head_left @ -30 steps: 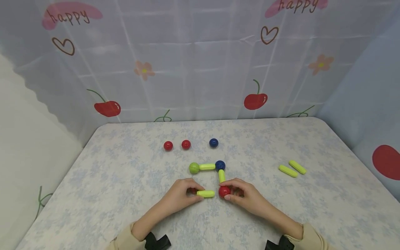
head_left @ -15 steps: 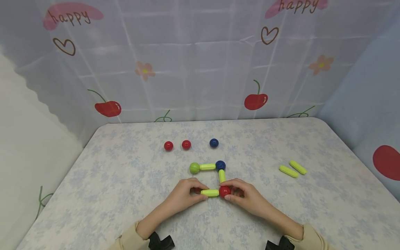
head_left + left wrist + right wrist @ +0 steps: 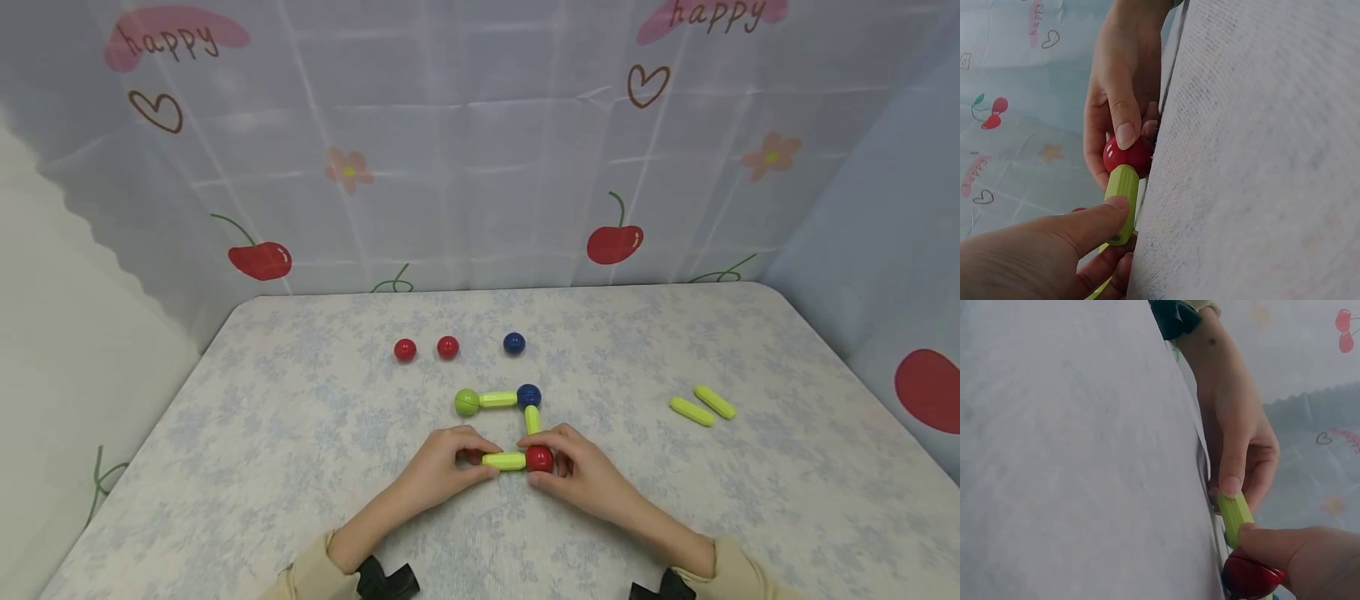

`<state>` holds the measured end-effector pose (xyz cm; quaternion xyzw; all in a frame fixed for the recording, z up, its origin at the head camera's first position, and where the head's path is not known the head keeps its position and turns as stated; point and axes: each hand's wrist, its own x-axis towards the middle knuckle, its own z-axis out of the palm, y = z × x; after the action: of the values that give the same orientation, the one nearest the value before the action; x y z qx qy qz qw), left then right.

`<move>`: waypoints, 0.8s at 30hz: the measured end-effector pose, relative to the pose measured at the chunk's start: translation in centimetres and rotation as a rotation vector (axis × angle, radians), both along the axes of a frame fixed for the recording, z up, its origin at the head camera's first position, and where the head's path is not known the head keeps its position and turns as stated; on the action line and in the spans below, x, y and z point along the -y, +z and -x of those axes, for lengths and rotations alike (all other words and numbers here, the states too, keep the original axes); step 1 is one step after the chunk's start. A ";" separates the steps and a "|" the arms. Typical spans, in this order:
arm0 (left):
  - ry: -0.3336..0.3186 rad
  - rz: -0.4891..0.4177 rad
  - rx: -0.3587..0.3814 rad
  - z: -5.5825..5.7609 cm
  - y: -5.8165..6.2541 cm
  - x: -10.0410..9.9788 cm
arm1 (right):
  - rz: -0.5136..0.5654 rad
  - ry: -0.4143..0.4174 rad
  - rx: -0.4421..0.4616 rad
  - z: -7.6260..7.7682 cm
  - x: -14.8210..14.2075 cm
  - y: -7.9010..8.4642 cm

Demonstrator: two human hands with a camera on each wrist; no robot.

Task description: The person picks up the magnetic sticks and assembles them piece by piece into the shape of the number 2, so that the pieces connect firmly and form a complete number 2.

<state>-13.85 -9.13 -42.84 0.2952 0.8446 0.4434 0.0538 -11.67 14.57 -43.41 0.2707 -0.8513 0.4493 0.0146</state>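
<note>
My left hand [image 3: 448,462] pinches a yellow-green magnetic rod [image 3: 506,461] between thumb and fingers. Its far end touches a red ball [image 3: 539,458], which my right hand [image 3: 581,471] holds between thumb and fingers. In the left wrist view, the right thumb lies on the red ball [image 3: 1127,155]; in the right wrist view, it reaches the joint of rod [image 3: 1235,515] and ball. From that ball a second rod [image 3: 532,419] runs back to a blue ball [image 3: 528,396]. A third rod [image 3: 498,400] links this to a green ball [image 3: 467,402]. Something red shows partly behind the left fingers.
Two loose red balls [image 3: 405,350] and a loose blue ball [image 3: 513,343] lie farther back on the patterned table [image 3: 300,358]. Two loose yellow-green rods [image 3: 692,412] lie at the right. A printed curtain [image 3: 465,167] hangs behind the table.
My left hand has moved right, bringing the rod's end from a gap into touch with the red ball. The right hand has shifted slightly left around the ball.
</note>
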 end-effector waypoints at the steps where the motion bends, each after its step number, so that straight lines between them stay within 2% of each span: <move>1: 0.000 0.000 -0.001 0.0 0.0 0.0 | -0.004 -0.020 -0.008 0.0 0.1 0.0; 8: 0.006 -0.014 -0.027 0.1 -0.2 0.1 | -0.025 -0.106 -0.020 -0.2 0.7 -0.2; 17: 0.003 -0.041 -0.015 0.1 -0.2 0.1 | 0.006 -0.107 -0.030 -0.4 0.8 -0.2; 24: -0.005 -0.024 -0.002 0.6 0.5 1.5 | -0.001 -0.123 -0.004 -0.3 0.9 -0.2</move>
<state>-14.49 -10.64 -42.32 0.2984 0.8386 0.4530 0.0506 -11.35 13.68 -43.61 0.2187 -0.8666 0.4464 0.0438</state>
